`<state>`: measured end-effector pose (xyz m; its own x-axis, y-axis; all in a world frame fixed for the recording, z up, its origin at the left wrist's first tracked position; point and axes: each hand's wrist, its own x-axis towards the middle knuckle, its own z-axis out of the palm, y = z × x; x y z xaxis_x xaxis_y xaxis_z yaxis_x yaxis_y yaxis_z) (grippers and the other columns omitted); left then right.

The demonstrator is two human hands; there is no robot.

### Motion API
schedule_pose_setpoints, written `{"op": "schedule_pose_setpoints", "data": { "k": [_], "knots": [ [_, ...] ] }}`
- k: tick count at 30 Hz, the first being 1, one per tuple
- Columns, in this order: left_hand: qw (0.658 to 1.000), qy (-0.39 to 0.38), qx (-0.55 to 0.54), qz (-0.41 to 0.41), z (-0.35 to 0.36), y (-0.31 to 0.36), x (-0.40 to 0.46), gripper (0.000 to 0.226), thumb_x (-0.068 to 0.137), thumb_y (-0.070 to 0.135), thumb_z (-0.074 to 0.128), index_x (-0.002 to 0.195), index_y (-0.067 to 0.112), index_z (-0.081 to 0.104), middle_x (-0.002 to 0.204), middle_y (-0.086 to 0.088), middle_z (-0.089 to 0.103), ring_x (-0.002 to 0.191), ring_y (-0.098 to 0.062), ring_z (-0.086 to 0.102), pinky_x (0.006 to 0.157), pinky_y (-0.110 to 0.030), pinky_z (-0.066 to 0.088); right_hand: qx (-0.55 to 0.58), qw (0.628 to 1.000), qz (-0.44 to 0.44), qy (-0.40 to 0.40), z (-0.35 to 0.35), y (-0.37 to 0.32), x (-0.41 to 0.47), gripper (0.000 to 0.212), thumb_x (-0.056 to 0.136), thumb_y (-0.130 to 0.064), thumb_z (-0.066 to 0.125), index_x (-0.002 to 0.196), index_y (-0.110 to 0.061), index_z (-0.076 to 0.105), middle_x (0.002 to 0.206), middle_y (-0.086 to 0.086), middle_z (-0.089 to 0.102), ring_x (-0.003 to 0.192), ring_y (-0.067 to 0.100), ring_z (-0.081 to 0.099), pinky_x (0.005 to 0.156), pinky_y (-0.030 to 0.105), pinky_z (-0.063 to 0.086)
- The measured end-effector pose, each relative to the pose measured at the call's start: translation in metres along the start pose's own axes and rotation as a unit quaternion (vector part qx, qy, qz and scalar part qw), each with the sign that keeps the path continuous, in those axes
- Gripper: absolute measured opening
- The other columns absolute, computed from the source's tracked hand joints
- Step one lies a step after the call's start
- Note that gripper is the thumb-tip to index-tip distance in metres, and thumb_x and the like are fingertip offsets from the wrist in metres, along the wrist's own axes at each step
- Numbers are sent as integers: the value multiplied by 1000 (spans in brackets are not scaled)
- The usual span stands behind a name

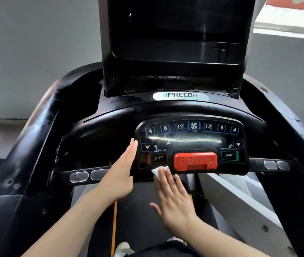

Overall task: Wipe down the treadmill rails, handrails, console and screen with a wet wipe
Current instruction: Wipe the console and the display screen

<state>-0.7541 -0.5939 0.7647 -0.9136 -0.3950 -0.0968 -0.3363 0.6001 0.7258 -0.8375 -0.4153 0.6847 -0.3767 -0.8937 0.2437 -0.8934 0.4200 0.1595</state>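
Now — console step | right hand (173, 199) fingers straight, pressing wet wipe (158, 171) on console (192, 141) | left hand (122, 173) flat, empty | next — sweep wipe up past fingertips.

Silver badge (180, 96) at the foot of the screen housing: "PRECOR". Control panel (192, 138), top row: 4, 8, 12, fan key marked "FAN" (194, 126), then 12, 8, 4. At 9 o'clock: "INCLINE", key "STOP" (158, 158). Centre: red bar (195, 161) embossed "stop". At 3 o'clock: "SPEED", key "START" (229, 155).
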Motion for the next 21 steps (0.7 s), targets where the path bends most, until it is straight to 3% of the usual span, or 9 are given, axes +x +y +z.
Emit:
{"op": "schedule_pose_setpoints", "data": {
  "k": [4, 8, 11, 17, 19, 21],
  "knots": [
    [1000, -14, -14, 17, -4, -5, 0, 94, 80, -19, 40, 148, 29, -4, 149, 22, -11, 135, 10, -6, 93, 9, 1, -22, 999, -16, 40, 7, -21, 12, 83, 89, -54, 26, 150, -5, -1, 157, 15, -12, 146, 27, -5, 118, 41, 0],
    [999, -20, -21, 30, -3, -9, 2, 92, 83, -18, 38, 147, 30, -7, 151, 21, -13, 131, 15, -6, 90, 11, 2, -6, 997, -1, 76, 8, -44, 22, 76, 89, -52, 30, 151, -12, 8, 158, 11, -12, 146, 26, -4, 117, 43, 4],
    [998, -36, -17, 41, -7, -10, 3, 91, 84, -17, 39, 147, 27, -8, 151, 19, -14, 131, 13, -7, 91, 10, 0, -11, 995, 12, 94, 12, -50, 21, 77, 92, -50, 29, 151, -12, -2, 158, 9, -11, 147, 22, -2, 118, 44, 1],
    [995, -55, 18, 79, -13, -11, 5, 91, 83, -15, 46, 148, 19, -6, 147, 18, -16, 130, 10, -7, 89, 11, -1, -21, 975, 199, 92, 9, -31, 14, 66, 100, -49, 6, 150, -8, -8, 158, 8, -15, 146, 20, -8, 116, 42, 0],
    [995, -45, 17, 88, -11, -12, 5, 89, 83, -15, 46, 148, 18, -4, 147, 18, -15, 130, 10, -6, 96, 7, 1, -13, 985, 146, 92, 9, -49, 19, 68, 99, -50, 10, 150, -8, -7, 158, 11, -12, 146, 23, -7, 117, 42, 1],
    [995, -11, 23, 99, -7, -13, 6, 86, 83, -15, 47, 149, 13, 1, 146, 15, -12, 134, 4, -3, 112, -10, 7, -17, 997, 30, 75, 14, -58, 19, 71, 97, -51, 19, 151, -9, -3, 159, 8, 2, 146, 22, -1, 118, 41, 2]
  ]
}}
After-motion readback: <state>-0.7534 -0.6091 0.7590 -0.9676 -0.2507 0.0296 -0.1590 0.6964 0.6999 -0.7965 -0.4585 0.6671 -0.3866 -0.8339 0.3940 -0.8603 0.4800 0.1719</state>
